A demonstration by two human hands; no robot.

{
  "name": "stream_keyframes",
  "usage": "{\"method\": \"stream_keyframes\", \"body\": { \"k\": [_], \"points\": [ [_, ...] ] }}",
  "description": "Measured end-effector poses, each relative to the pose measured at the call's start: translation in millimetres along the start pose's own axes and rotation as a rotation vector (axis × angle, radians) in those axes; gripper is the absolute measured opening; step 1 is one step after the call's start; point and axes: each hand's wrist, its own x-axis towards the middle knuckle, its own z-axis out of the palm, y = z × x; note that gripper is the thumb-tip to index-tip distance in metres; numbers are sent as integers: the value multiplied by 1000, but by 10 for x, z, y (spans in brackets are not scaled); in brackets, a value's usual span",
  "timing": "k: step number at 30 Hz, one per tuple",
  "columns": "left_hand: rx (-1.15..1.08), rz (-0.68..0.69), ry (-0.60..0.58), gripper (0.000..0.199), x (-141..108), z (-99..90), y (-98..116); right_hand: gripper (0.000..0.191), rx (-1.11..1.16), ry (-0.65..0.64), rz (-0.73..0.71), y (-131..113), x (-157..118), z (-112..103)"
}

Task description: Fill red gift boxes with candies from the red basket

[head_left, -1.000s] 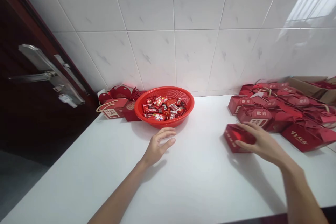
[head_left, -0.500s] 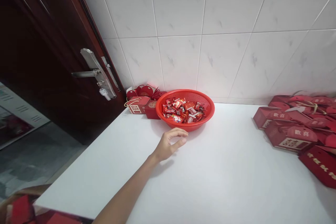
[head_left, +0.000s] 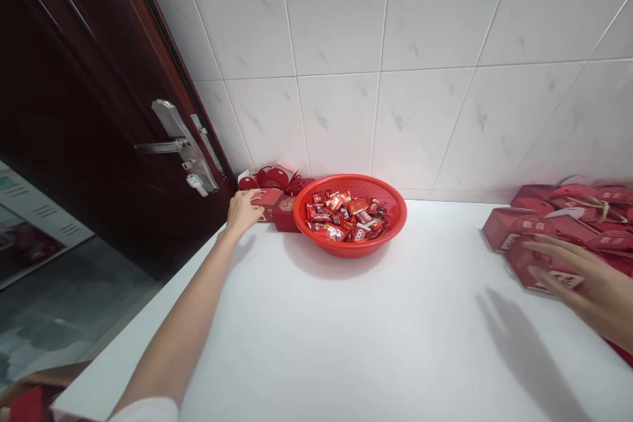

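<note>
With the left hand [head_left: 243,211] at a red box [head_left: 271,197], far left on the surface [head_left: 356,336].
Best to grip lightly by the side walls, without nudging the red basket [head_left: 350,248] of wrapped candies [head_left: 363,221]; curled over the box with the left, hold impossible to confirm; spread loosely open with the right hand [head_left: 588,280], seemingly gripping nothing, near the clustered boxes [head_left: 512,221].

Wears a white sleeve [head_left: 147,411] at seven o'clock, with bare left forearm [head_left: 185,316], bare left hand [head_left: 241,212] and, toward four o'clock, bare right hand [head_left: 593,282].
</note>
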Motion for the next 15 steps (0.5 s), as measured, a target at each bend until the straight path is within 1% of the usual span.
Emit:
{"method": "stream_keyframes", "body": {
  "k": [3, 5, 8, 11, 13, 15],
  "points": [
    [87, 9, -83, 52, 228, 123, -6, 35, 160, -82, -136, -590, 232, 84],
    [136, 16, -130, 53, 300, 201, 14, 37, 219, -138, -250, -865, 353, 158],
    [184, 22, -177, 55, 353, 249, 4, 35, 271, -252, -354, -1136, 482, 223],
    [213, 23, -197, 58, 370, 219, -62, 33, 316, -315, -418, -1341, 582, 220],
    [207, -7, -170, 51, 362, 183, -114, 32, 367, -331, -471, -1470, 646, 209],
    [186, -56, -117, 40, 342, 142, -162, 32, 424, -337, -524, -1593, 706, 206]
  ]
}}
